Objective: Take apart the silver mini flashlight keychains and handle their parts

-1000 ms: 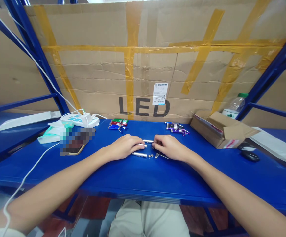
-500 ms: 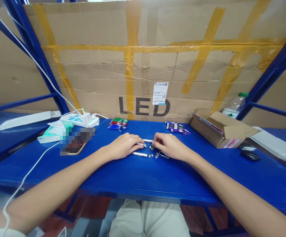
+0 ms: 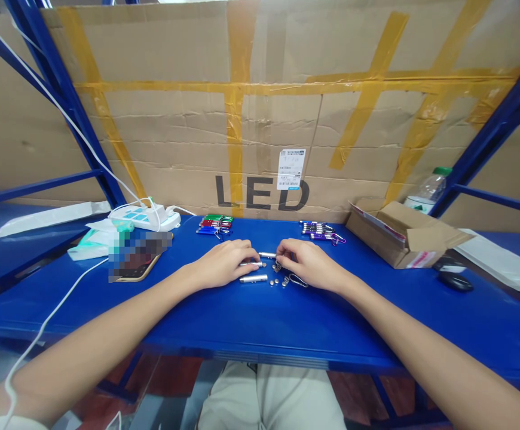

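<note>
Our left hand [image 3: 224, 263] grips a small silver metal tube [image 3: 251, 263] in bent fingers, low on the blue metal table [image 3: 260, 325]; our right hand [image 3: 307, 264] bends its fingers beside it, and we cannot tell what they grip; we think a bump could roll the tiny round silver discs [image 3: 272, 282] away.

The small tubes [image 3: 253, 278] are smooth, shiny silver metal, and the table [image 3: 260, 322] is glossy blue painted metal. The wall [image 3: 174, 137] behind is matt, creased cardboard striped with slick yellow tape [image 3: 236, 89]; the box [image 3: 403, 239] is the same dull cardboard.
</note>
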The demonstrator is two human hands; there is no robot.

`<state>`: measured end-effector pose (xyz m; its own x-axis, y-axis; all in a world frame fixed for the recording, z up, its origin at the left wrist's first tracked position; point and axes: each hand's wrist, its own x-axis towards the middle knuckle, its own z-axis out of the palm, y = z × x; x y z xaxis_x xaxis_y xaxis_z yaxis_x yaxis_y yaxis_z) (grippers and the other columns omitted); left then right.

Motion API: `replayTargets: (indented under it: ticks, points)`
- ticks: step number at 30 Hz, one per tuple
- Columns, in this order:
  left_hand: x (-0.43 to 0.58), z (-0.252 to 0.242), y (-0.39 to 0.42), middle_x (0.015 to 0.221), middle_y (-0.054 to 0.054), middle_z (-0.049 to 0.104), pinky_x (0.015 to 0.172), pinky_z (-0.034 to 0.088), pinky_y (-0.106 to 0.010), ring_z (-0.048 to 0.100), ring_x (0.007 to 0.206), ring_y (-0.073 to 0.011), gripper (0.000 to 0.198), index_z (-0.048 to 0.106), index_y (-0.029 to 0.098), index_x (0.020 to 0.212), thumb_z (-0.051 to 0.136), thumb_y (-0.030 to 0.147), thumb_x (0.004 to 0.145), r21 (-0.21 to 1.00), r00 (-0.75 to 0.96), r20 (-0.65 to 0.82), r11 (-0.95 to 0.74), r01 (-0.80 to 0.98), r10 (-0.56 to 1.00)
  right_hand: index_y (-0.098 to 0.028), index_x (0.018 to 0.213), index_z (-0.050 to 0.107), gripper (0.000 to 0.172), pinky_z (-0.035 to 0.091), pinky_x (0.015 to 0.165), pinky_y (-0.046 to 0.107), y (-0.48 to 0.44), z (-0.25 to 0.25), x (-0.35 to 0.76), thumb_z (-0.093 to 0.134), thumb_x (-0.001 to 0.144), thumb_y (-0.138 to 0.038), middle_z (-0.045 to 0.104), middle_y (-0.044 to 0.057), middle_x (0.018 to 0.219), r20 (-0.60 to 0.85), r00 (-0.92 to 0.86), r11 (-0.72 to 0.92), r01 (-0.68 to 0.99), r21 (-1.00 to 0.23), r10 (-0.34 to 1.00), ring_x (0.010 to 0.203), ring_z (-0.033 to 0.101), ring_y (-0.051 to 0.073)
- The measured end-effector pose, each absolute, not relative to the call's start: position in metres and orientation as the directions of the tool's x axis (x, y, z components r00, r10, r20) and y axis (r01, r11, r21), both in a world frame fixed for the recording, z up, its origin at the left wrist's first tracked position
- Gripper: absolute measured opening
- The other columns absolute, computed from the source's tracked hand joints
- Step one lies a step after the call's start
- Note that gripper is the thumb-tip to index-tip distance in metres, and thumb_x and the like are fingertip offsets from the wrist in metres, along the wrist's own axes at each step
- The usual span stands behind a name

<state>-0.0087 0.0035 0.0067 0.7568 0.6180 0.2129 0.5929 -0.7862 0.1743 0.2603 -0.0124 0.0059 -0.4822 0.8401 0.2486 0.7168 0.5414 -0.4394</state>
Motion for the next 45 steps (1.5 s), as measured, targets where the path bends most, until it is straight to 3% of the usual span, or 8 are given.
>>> replayTargets:
  ticks: [12, 23, 33, 45]
  points:
    - [-0.008, 0.011, 0.0, 0.108, -0.005, 0.07, 0.087, 0.048, -0.032, 0.067, 0.101, -0.0231, 0.023, 0.071, 0.02, 0.111, 0.058, 0.04, 0.111, 0.257, 0.767, 0.208, -0.79, 0.556, 0.607, -0.02, 0.098, 0.07, 0.012, 0.042, 0.075, 0.029, -0.012, 0.006, 0.26, 0.06, 0.104, -0.026, 0.075, 0.004, 0.095, 0.258, -0.477, 0.542, 0.73, -0.417, 0.84, 0.084, 0.065, 0.02]
    - [-0.004, 0.017, -0.008, 0.106, -0.005, 0.07, 0.08, 0.049, -0.032, 0.068, 0.093, -0.0222, 0.04, 0.073, 0.02, 0.112, 0.069, 0.059, 0.101, 0.291, 0.778, 0.19, -0.791, 0.538, 0.599, -0.021, 0.098, 0.07, 0.014, 0.042, 0.074, 0.03, -0.011, 0.006, 0.262, 0.059, 0.104, -0.026, 0.074, 0.004, 0.094, 0.258, -0.477, 0.542, 0.727, -0.421, 0.84, 0.083, 0.064, 0.02]
    - [-0.004, 0.019, -0.01, 0.103, -0.004, 0.069, 0.076, 0.048, -0.03, 0.067, 0.09, -0.0195, 0.028, 0.075, 0.02, 0.111, 0.073, 0.046, 0.101, 0.372, 0.801, 0.173, -0.791, 0.485, 0.573, -0.021, 0.098, 0.07, 0.014, 0.043, 0.074, 0.03, -0.013, 0.007, 0.262, 0.059, 0.104, -0.026, 0.075, 0.004, 0.094, 0.253, -0.486, 0.546, 0.714, -0.438, 0.837, 0.082, 0.065, 0.02]
    - [-0.003, 0.022, -0.011, 0.098, -0.004, 0.072, 0.075, 0.05, -0.028, 0.068, 0.085, -0.0184, 0.031, 0.08, 0.021, 0.108, 0.078, 0.049, 0.096, 0.514, 0.828, 0.147, -0.757, 0.403, 0.541, -0.02, 0.098, 0.069, 0.011, 0.044, 0.077, 0.03, -0.014, 0.007, 0.261, 0.059, 0.103, -0.021, 0.073, 0.004, 0.095, 0.273, -0.537, 0.601, 0.684, -0.413, 0.798, 0.084, 0.064, 0.02]
